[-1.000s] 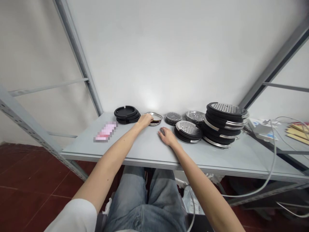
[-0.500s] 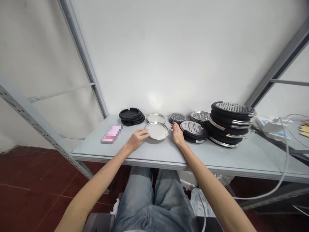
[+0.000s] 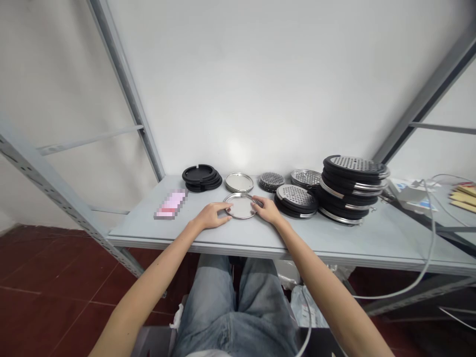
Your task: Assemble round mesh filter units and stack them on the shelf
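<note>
A round silver metal tray [image 3: 241,207] with a raised rim lies on the table in front of me. At its left edge, my left hand [image 3: 214,215] has the rim between thumb and fingers. My right hand [image 3: 267,209] closes on the opposite edge, fingers over the rim. Just behind it is a stack of similar metal trays [image 3: 239,182]. Right of my right hand sit black-rimmed discs with perforated metal tops [image 3: 296,199]. A smaller pile of perforated discs [image 3: 271,180] stands behind that hand.
Black ring-shaped parts [image 3: 201,176] are piled at the back left, near a pixelated pink item [image 3: 171,203]. A tall stack of black-rimmed perforated discs [image 3: 351,191] rises on the right. Another perforated metal piece [image 3: 305,177] lies by the wall. A white cable [image 3: 427,263] hangs over the right edge.
My right hand has moved left and taken hold of the tray's right edge. The left hand has shifted its grip on the other side. The tray looks turned over or differently lit.
</note>
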The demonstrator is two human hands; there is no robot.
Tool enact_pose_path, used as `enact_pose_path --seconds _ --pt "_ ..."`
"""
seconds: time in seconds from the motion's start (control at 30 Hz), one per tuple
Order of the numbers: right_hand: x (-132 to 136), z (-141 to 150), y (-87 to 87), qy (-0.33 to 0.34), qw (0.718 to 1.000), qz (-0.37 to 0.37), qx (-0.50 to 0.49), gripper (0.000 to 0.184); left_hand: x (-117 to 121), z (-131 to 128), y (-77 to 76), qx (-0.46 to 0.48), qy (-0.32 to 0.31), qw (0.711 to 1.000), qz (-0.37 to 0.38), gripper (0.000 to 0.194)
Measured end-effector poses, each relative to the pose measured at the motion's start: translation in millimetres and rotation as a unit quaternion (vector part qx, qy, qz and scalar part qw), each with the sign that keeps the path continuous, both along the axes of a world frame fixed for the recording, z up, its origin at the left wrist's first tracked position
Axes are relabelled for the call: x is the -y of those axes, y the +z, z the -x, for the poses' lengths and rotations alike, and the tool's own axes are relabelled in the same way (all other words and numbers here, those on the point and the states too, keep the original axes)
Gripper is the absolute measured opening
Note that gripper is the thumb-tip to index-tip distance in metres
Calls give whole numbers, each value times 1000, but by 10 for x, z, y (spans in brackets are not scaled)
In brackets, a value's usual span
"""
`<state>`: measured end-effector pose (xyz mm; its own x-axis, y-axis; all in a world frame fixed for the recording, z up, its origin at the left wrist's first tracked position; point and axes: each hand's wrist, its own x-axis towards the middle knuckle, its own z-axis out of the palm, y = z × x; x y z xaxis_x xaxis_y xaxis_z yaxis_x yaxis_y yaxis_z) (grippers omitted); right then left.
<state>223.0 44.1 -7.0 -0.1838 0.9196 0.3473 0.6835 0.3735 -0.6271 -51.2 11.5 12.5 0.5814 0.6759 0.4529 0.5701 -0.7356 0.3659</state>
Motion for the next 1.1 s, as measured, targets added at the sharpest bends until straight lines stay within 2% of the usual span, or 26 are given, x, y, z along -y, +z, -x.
enact_pose_path --seconds 0.1,0.23,0.33,0.6,0.7,0.87,1.1 --pt "6 16 5 14 1000 6 20 39 39 -23 52 -23 13 999 30 59" --pt "-9 24 -11 22 999 3 43 42 -16 -57 54 -16 32 998 43 50" --pt "-25 24 -27 15 999 -3 49 43 -89 -75 59 0 23 999 46 44" --pt "25 53 -11 -37 992 -50 113 38 -298 -229 75 15 0 999 47 51" --pt "40 53 -14 -41 991 -47 114 40 -325 -321 21 1 32 999 23 56" --pt "22 32 -25 -49 995 -28 85 40 -257 -369 -47 -73 98 993 -8 55" --pt "110 62 26 -47 993 -23 110 41 -251 -366 -86 -90 179 980 11 60"
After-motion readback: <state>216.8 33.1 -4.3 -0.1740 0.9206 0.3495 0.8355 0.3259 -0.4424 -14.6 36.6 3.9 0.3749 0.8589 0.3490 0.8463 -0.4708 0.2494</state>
